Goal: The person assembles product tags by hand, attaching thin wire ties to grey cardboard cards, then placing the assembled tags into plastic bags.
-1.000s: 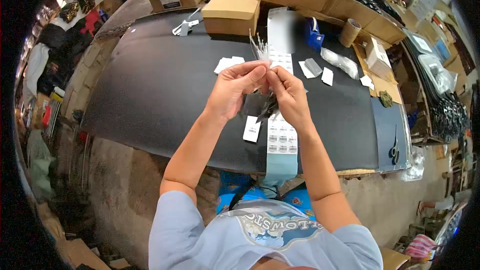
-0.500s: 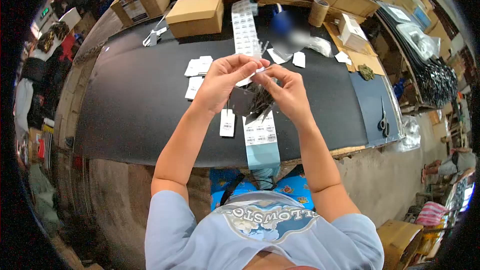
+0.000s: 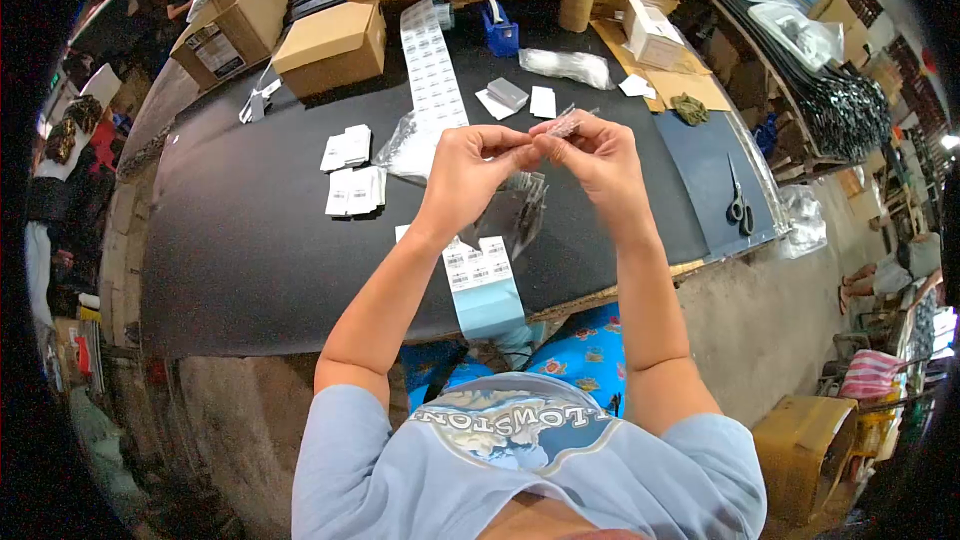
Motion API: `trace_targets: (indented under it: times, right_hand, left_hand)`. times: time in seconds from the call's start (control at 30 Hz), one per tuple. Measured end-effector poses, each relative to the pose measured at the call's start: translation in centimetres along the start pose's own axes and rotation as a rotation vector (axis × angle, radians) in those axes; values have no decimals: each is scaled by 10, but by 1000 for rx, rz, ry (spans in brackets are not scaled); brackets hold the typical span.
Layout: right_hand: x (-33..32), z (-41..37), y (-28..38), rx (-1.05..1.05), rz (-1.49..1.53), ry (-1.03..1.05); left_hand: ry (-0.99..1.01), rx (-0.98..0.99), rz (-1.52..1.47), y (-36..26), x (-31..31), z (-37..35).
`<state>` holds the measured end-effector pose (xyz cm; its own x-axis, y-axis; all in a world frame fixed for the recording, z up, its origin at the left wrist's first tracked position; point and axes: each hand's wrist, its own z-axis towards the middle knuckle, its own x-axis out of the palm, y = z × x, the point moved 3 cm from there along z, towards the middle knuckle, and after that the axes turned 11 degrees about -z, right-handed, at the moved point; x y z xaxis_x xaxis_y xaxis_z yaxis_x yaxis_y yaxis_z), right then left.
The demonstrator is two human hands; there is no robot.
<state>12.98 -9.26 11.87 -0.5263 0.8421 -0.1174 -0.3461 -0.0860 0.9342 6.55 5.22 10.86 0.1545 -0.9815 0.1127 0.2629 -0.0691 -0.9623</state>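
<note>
My left hand [image 3: 472, 168] and my right hand [image 3: 600, 165] meet over the middle of the black table, fingertips pinched together. A crumpled bit of clear plastic [image 3: 570, 123] sticks up from my right fingers. What my left fingertips pinch is too small to make out. Just below the hands is a see-through dark-looking plastic piece [image 3: 518, 208]. Under my left wrist runs a strip of barcode stickers [image 3: 478, 265] with a pale blue backing end [image 3: 490, 308]. Left of my left hand lie two stacks of white barcode tags, one farther [image 3: 347, 148] and one nearer [image 3: 355, 191].
Toward the back are a lidded cardboard box [image 3: 330, 48], a blue tape dispenser [image 3: 500, 30], a cardboard roll [image 3: 577, 2] and a clear plastic bundle [image 3: 567, 67]. Black-handled scissors [image 3: 738, 205] lie at the right edge. White cards [image 3: 542, 102] lie beyond my hands.
The view has shifted, so the table's things appear farther left. The dark strands and the white tag seen below my hands no longer show there. Clear plastic now sticks up at my right fingers.
</note>
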Motion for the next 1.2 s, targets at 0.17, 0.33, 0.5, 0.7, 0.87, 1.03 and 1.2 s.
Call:
trace_targets:
  times: [0.17, 0.33, 0.5, 0.7, 0.87, 1.03, 1.2]
  right_hand:
    - [-10, 0, -4, -1, -91, 39]
    - [-34, 4, 1, -52, -94, -38]
    - [-65, -2, 4, 51, -101, -54]
    - [-54, -6, -26, -184, -377, 89]
    - [-45, -18, -42, -50, -411, 43]
    - [-49, -12, -32, -187, -367, -59]
    - [-47, -16, -43, -146, -713, 56]
  left_hand:
    - [159, -41, 4, 12, 5, 10]
    - [141, -153, -50, 18, 17, 15]
    - [137, -24, -7, 20, 23, 28]
    - [217, 86, 173, -4, 40, 43]
    - [261, 265, 84, -7, 52, 52]
    - [334, 89, -6, 2, 56, 51]
    - [374, 130, 232, -12, 60, 51]
